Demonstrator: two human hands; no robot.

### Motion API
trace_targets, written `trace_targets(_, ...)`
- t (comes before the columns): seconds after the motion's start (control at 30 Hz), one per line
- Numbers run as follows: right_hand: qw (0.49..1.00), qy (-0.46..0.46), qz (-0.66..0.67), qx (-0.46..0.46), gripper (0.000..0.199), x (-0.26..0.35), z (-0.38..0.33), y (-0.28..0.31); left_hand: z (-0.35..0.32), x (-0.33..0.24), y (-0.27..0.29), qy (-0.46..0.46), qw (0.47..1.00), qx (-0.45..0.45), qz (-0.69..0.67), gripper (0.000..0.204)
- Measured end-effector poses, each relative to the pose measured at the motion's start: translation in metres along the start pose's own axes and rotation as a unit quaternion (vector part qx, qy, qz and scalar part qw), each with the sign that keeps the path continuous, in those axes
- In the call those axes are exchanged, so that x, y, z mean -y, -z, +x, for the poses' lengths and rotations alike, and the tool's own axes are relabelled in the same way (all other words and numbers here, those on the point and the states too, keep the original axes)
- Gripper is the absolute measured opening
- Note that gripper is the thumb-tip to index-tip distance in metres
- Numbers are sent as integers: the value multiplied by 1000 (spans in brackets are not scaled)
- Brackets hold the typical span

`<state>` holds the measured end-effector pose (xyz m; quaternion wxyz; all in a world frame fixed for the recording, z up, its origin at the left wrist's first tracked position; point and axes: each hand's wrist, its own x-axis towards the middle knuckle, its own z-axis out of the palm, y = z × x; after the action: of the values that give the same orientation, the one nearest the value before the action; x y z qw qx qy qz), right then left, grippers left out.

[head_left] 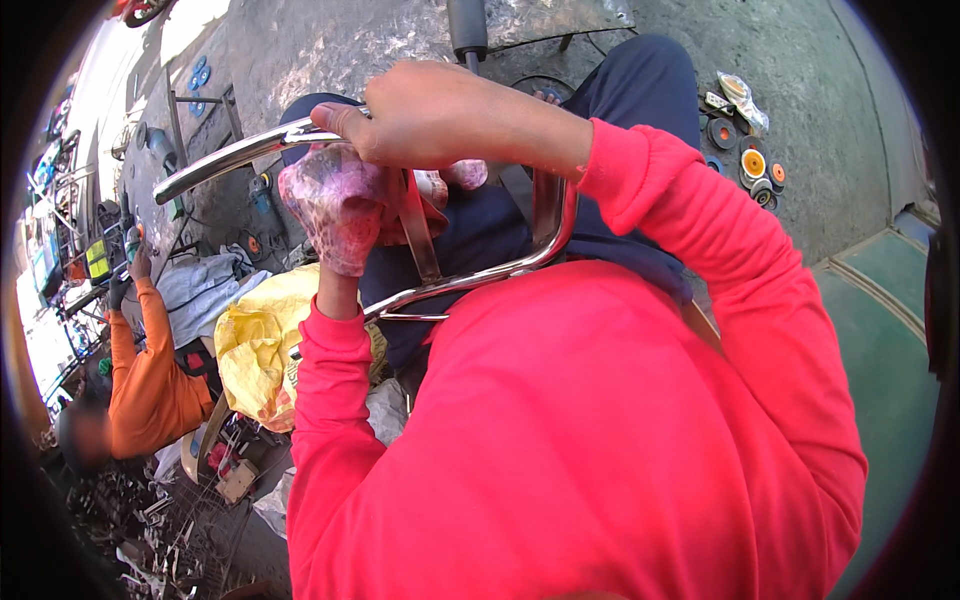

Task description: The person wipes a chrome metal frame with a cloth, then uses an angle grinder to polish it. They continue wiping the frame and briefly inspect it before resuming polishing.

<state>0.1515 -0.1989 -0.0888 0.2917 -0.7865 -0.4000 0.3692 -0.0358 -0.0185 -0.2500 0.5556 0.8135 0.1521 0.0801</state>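
Observation:
Across my lap lies a shiny chrome tube frame (500, 268), bent at its corners, with flat crossbars. My right hand (425, 115), bare, is closed over its far tube, thumb along the metal. Below and left of it, my left hand (338, 205) wears a pink and purple patterned glove. Its fingers are curled among the frame's bars, and what they grip is partly hidden by my right hand and a crossbar. A reddish-brown cloth (432, 218) shows beside the glove.
Several grinding discs (753, 163) and a plastic bag (742, 100) lie right on the concrete floor. A yellow sack (258, 345) lies left. Beyond it, a co-worker in orange (155, 370) holds a power tool (132, 240). A green panel (890, 330) stands right.

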Motion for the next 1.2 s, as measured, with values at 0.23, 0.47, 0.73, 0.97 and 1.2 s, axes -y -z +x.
trace_targets(0.23, 992, 85, -20, -91, 75, -4, 7, -11, -9, -8, 1, -34, 998, -5, 46, 49)
trace_targets(0.47, 999, 25, -24, -23, 69, -5, 10, -8, -5, -16, -6, -98, 991, -18, 87, 47)
trace_targets(0.73, 999, 23, -22, -26, 70, -2, 8, -7, 0, 19, 4, 14, 996, -12, 84, 52)
trace_targets(0.97, 995, 53, -35, -78, 77, -1, 4, -9, -11, 29, -4, 45, 986, -16, -157, 49)
trace_targets(1.2, 1000, 1, -18, -4, 69, -2, 5, -5, 13, 29, 1, -164, 919, -33, 358, 41)
